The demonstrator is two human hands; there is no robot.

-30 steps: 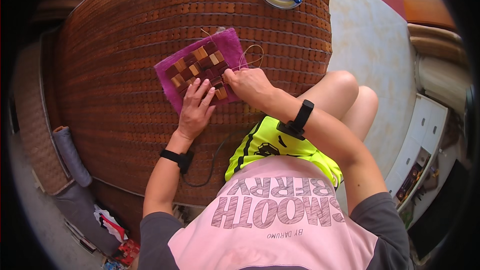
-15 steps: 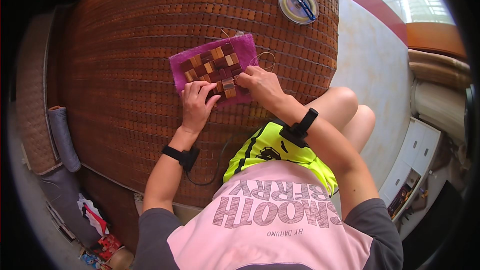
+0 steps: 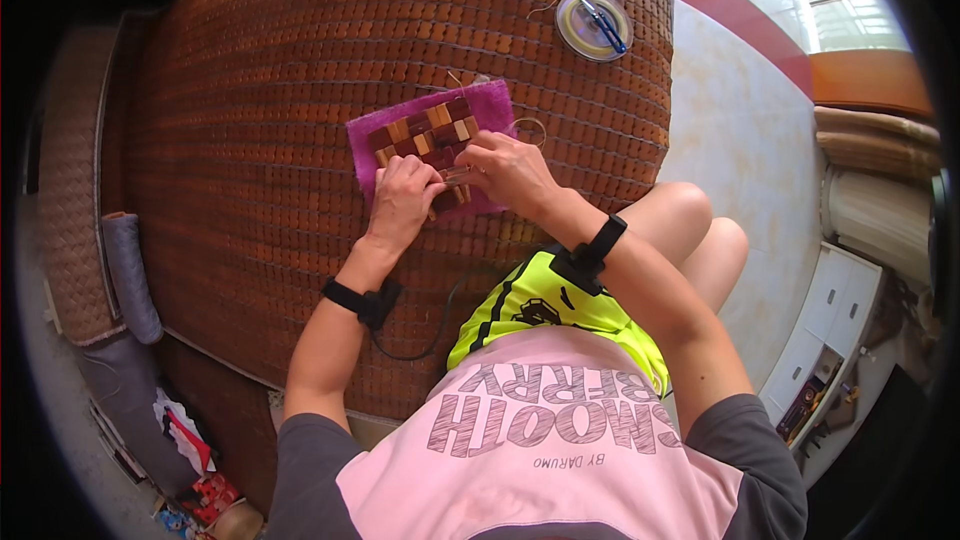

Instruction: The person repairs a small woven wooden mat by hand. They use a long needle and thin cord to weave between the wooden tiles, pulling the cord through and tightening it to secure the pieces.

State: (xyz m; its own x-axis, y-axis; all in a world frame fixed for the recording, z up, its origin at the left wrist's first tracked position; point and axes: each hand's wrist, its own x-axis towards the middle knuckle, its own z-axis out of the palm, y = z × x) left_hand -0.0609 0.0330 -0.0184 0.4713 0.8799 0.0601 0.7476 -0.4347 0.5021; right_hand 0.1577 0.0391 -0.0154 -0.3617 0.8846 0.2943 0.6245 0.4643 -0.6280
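A small patch of light and dark wooden tiles, joined in rows, lies on a purple cloth in front of me. At its near edge the fingers of my left hand are closed in a pinch on a wooden tile. My right hand pinches the same spot from the right, its fingertips almost meeting the left ones. The fingers partly hide what lies between them. A thin tan cord loops out beyond my right hand, and another cord end sticks up at the patch's far edge.
Beneath the cloth spreads a brown mat of wooden tiles. Toward its far right sits a round spool of line with blue-handled snips on top. A rolled grey cloth lies at the left edge. On the right stands a white cabinet.
My left hand has moved up and right, its fingers closing in beside the right ones. The right hand has shifted slightly left, and the cord loop looks smaller.
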